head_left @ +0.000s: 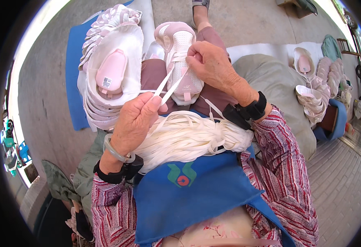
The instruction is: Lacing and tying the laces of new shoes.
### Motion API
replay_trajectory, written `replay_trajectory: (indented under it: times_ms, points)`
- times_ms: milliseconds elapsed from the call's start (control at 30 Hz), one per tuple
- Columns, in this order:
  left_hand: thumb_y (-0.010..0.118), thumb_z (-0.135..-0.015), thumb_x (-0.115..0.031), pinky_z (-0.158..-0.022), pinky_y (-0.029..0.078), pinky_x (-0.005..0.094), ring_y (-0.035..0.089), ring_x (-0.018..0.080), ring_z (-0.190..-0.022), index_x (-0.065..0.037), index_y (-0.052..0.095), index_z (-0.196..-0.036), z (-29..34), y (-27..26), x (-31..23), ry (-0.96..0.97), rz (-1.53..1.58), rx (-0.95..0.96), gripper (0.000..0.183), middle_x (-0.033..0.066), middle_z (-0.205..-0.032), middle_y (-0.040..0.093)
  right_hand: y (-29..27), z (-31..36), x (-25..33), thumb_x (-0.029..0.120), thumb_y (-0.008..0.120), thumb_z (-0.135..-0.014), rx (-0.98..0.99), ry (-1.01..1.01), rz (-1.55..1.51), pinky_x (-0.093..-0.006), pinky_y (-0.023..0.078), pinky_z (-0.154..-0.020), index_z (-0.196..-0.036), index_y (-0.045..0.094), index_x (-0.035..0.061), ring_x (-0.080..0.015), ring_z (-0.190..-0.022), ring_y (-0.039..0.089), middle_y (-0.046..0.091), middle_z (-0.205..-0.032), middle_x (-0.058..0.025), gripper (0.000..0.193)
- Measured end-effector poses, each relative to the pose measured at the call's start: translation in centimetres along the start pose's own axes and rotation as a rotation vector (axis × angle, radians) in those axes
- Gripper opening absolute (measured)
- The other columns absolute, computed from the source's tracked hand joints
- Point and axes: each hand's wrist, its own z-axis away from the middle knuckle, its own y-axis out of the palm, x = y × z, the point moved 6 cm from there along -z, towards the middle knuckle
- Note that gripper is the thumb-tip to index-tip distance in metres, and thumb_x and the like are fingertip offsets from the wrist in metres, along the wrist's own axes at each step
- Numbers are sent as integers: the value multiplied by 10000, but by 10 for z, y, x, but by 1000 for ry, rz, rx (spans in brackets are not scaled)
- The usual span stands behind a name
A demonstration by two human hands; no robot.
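A pink and white mesh shoe upper (181,38) lies across my knees, a pink pull loop at its near end. My left hand (135,117) is closed, pinching white shoelace (162,87) between thumb and fingers; two lace lengths run from it up to the upper. My right hand (213,66) is closed at the right side of the upper. Its fingertips pinch there, but whether on lace or on the upper's edge I cannot tell. A thick bundle of white laces (180,138) rests in my lap, on a blue apron (197,183).
Nested pink and white uppers (136,45) stand in a stack on blue cloth (75,78) at the left. More shoe uppers (308,99) are piled at the right, beside a blue chair (336,123). A person's leg in grey-green trousers (267,78) is close on my right.
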Motion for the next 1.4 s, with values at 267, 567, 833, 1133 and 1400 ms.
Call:
replay_trajectory:
  times_ms: [267, 567, 833, 1133, 1400]
  points:
    - [442, -992, -252, -438, 371, 186, 348, 20, -483, 7, 585, -862, 17, 1, -40, 66, 252, 58, 323, -43, -576, 427, -12, 50, -1, 100, 601, -797, 286, 43, -66, -310, 463, -597, -810, 569, -23, -199, -614, 553, 554, -665, -111, 128]
    - [310, -1020, -236, -613, 558, 349, 444, 111, -447, 0, 524, -883, 26, -24, -70, 379, 515, 92, 347, 1, -515, 410, -50, 48, -27, 162, 535, -859, 211, 380, -378, -246, 449, -512, -839, 611, -10, -100, -524, 557, 571, -644, -36, 189]
    - [284, -1033, -235, -694, 537, 355, 459, 118, -540, -43, 493, -960, 29, -30, -109, 578, 583, 170, 294, -12, -616, 429, -58, 39, -11, 225, 547, -915, 207, 373, -470, -166, 379, -456, -874, 631, 49, -14, -521, 492, 527, -610, 46, 199]
    - [327, -1025, -264, -655, 517, 353, 453, 122, -555, -48, 548, -909, 32, -40, -107, 639, 499, 153, 330, -10, -644, 443, -35, 19, 44, 171, 600, -838, 248, 35, -425, -269, 468, -568, -858, 635, 4, -131, -581, 553, 572, -629, -67, 172]
    - [429, -992, -303, -524, 536, 309, 480, 96, -432, -13, 622, -788, 45, -28, -111, 665, 311, 139, 404, -33, -488, 487, -14, 19, 68, 149, 645, -793, 15, -252, -61, -346, 503, -632, -1059, 568, 42, -265, -708, 621, 594, -869, -126, 296]
